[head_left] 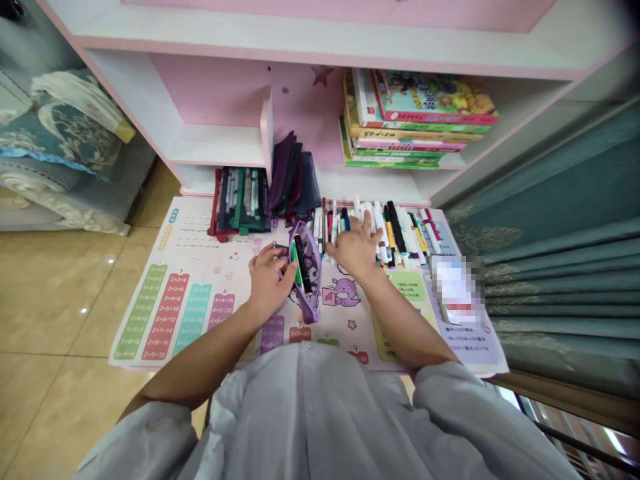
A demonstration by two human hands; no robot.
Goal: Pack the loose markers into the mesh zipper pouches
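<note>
Atop a multiplication-table desk mat, purple zip pencil case lying open, rim pinched by left hand; right hand open on loose markers.
Light, soft fabric, likely floppy; zipper edge the likeliest firm hold.

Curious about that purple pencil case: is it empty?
No, the purple pencil case holds a black marker.

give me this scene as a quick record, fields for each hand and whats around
left hand: holding the edge of an open purple zip pencil case
right hand: spread on a row of felt-tip markers
in case: black marker
under hands: multiplication-table desk mat
shelf: stacked books, dark pouches
right side: teal curtain
</note>
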